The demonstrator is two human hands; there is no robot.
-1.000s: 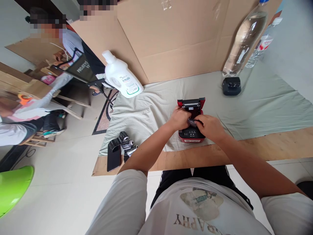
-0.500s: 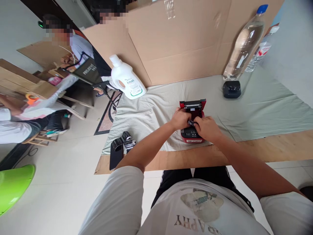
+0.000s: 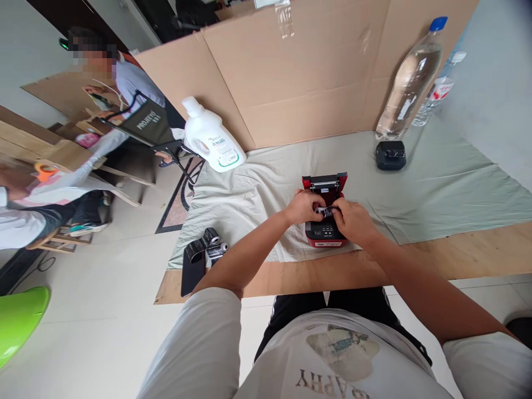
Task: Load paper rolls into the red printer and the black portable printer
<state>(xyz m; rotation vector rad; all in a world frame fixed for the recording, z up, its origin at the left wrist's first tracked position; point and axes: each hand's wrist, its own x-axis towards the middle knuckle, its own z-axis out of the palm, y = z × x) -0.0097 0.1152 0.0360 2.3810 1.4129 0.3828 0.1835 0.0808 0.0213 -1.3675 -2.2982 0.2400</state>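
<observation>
Work surface: low wooden board [image 3: 457,255] on pale tiled floor, covered in part by wrinkled pale green cloth [image 3: 436,188]; tall brown cardboard sheet [image 3: 299,72] standing upright along far edge.

Small red and black label printer [image 3: 325,213] set on cloth near front edge of board, lid raised and tilted back, black button panel facing wearer.

Left hand [image 3: 302,206] closed at left side of open printer bay, fingers curled onto small dark paper roll [image 3: 325,211]. Right hand [image 3: 354,221] closed on right end of same roll, thumb and fingertips pinching it. Roll held between both hands, just over open bay; cannot tell whether seated or clear of it.

Left of printer, at cloth edge: flat black phone [image 3: 193,267] lying just beside cluster of loose black and silver paper rolls [image 3: 214,246]. White plastic detergent jug [image 3: 210,137] at far left, against cardboard. Small black box-shaped device [image 3: 390,154] at far right, just in front of tall clear plastic water bottle with blue cap [image 3: 409,80]. Second, smaller clear bottle with white cap [image 3: 436,91] beyond it.

Other persons seated at wooden furniture on far left, well apart.
</observation>
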